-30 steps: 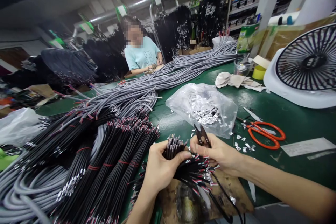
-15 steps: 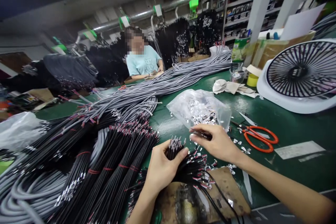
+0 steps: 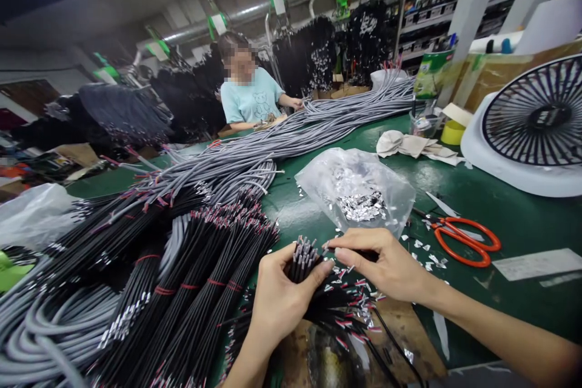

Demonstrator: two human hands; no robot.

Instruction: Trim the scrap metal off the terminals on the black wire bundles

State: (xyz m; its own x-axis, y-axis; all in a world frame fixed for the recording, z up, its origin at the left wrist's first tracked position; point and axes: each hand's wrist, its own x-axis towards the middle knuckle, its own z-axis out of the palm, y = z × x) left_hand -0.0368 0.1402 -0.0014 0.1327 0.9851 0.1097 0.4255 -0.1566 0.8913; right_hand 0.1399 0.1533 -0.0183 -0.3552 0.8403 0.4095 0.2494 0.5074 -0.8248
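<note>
My left hand [image 3: 284, 291] is wrapped round an upright bundle of black cables [image 3: 304, 259], whose grey and silvery tips stick up above the fingers. Close to its right side, the thumb and forefinger of my right hand [image 3: 379, 260] pinch a cable tip [image 3: 325, 247] at the bundle's edge. The palm side of that hand is in shadow, so anything else in it is hidden. Beneath both hands lie loose black cables [image 3: 334, 315] with red and white stripped ends, partly over a brown board [image 3: 409, 330].
A clear plastic bag [image 3: 318, 179] with silvery foil scraps lies ahead. Orange-handled scissors [image 3: 468, 241] and a white fan [image 3: 482, 151] are to the right. Tied black cable bundles [image 3: 200, 297] and grey cables [image 3: 254, 154] cover the left. A co-worker [image 3: 252, 97] sits across the table.
My right hand has moved in against the bundle and closed on a cable tip. My view has shifted slightly left. The co-worker's arm has reached toward the grey cables.
</note>
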